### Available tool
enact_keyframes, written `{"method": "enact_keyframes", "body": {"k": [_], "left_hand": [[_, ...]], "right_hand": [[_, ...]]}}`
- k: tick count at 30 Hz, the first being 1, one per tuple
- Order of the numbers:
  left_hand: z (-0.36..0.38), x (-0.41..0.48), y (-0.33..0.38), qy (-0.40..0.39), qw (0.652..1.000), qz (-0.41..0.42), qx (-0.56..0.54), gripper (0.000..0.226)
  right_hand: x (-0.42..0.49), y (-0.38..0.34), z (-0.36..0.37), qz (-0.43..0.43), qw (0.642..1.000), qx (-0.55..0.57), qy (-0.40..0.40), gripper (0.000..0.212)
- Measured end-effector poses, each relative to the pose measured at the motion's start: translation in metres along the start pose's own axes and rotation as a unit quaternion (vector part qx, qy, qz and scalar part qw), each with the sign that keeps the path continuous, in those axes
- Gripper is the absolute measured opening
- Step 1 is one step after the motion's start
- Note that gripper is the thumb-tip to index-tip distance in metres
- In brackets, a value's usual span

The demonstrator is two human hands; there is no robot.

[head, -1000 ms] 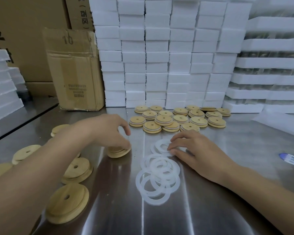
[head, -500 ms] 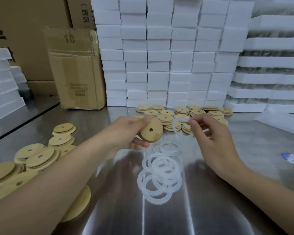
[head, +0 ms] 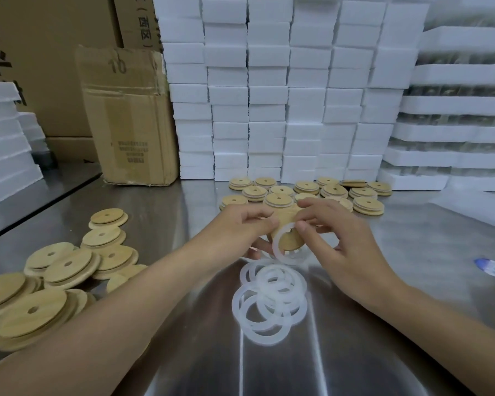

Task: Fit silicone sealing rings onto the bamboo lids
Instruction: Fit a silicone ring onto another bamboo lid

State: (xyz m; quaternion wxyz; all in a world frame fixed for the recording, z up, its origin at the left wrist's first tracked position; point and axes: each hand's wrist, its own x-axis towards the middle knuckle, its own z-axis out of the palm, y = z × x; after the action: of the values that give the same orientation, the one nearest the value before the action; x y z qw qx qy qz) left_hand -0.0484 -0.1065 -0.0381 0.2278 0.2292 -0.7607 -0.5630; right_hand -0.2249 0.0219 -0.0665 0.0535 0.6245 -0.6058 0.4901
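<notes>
Head view: the left hand (head: 240,224) pinches one bamboo lid (head: 290,241) by its edge, above the tabletop (head: 412,252). The right hand (head: 335,232) pinches one silicone ring (head: 279,251) against that lid. Half a second ago lid and ring were apart; now they touch, so fitting has probably begun, with the ring not yet seated all round. Counts: one lid and one ring in the grip; about eight loose rings (head: 272,301) overlapping just below; about fifteen finished lids (head: 367,205) behind; roughly a dozen bare lids (head: 57,270) at left.
</notes>
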Motion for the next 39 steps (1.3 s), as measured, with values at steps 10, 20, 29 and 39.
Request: {"method": "enact_keyframes", "body": {"k": [10,20,29,39], "left_hand": [[0.007,0.007,-0.017,0.089,0.986,0.113,0.085,0.024],[0.015,0.005,-0.029,0.095,0.958,0.188,0.193,0.019],[0.012,0.005,-0.032,0.112,0.958,0.181,0.192,0.031],[0.012,0.004,-0.033,0.116,0.949,0.191,0.224,0.023]], "right_hand": [[0.001,-0.002,0.002,0.012,1.0,0.005,0.024,0.005],[0.0,0.005,0.001,0.031,0.999,0.009,0.032,0.004],[0.003,0.011,0.001,0.028,0.999,-0.036,0.021,0.005],[0.003,0.01,0.0,0.046,0.998,-0.027,0.019,0.009]]}}
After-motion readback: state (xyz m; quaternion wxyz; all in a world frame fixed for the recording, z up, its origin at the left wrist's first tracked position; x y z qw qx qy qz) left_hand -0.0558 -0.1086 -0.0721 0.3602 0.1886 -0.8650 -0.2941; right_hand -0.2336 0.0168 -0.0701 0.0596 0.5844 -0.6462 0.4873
